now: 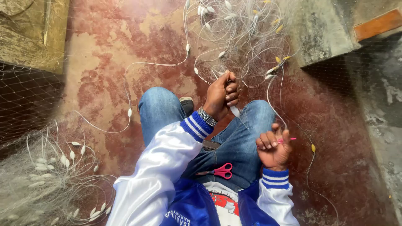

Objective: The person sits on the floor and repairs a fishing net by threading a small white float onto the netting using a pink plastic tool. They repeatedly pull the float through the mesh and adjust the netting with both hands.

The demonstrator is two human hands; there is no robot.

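The person is sitting on a worn reddish floor (104, 54) with knees drawn up, and both hands are working a fishing net (243, 37) whose fine mesh, white cord and small white and yellow floats are spreading away on the far side. The left hand (222, 95) is reaching out past the knees and closing its fingers around a gathered bunch of the net's cord just where it comes off the far pile, seemingly pulling it taut so the strand runs straight back toward the lap. The right hand (274, 148) is sitting nearer, over the right thigh, with fingers curled shut on a slim pink netting needle (289, 139) and on the line running up from it, held close in where fine work is easiest to see. A pair of pink-handled scissors (220, 171) is lying on the lap between the arms, near both hands, probably parked there for quick reach. A second heap of net with white floats (46, 167) is lying on the near left, well apart from the hands.
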